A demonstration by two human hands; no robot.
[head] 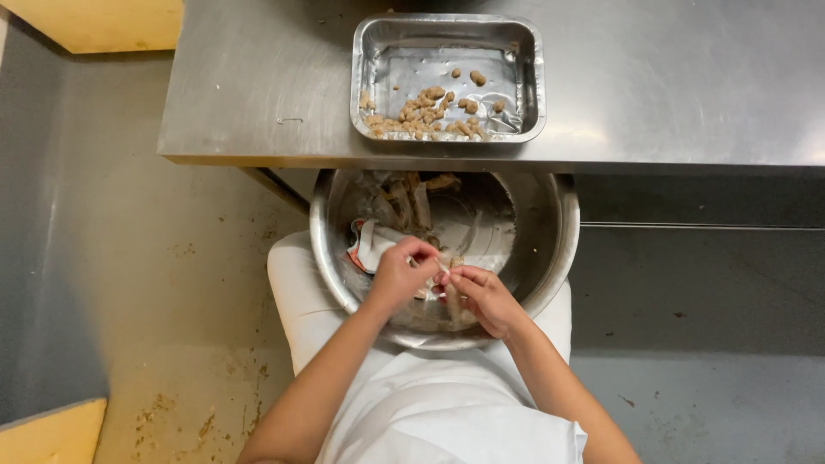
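The person sits with a large round steel bowl (550, 249) resting on their lap, tucked partly under the edge of a steel surface (258, 94). Both hands meet over the near side of the bowl. The left hand (400, 277) has its fingers (425, 251) pinched narrow on a small pale piece (443, 268), and the right hand (483, 296) closes its fingers on the same piece from the other side, so the two hands nearly touch. What the piece is exactly is too small to tell. Just beyond the left hand, inside the bowl, lies a crumpled white wrapper with red edging (368, 245), and farther back in the bowl sit several pale, longish scraps (412, 199) against the wall. Up on the surface, directly above the bowl, stands a rectangular steel tray (368, 51) holding small tan lumps (425, 112) gathered mostly along its near side, with a few scattered toward the middle. The person wears white clothing (430, 412) and the floor (155, 283) around them is stained.
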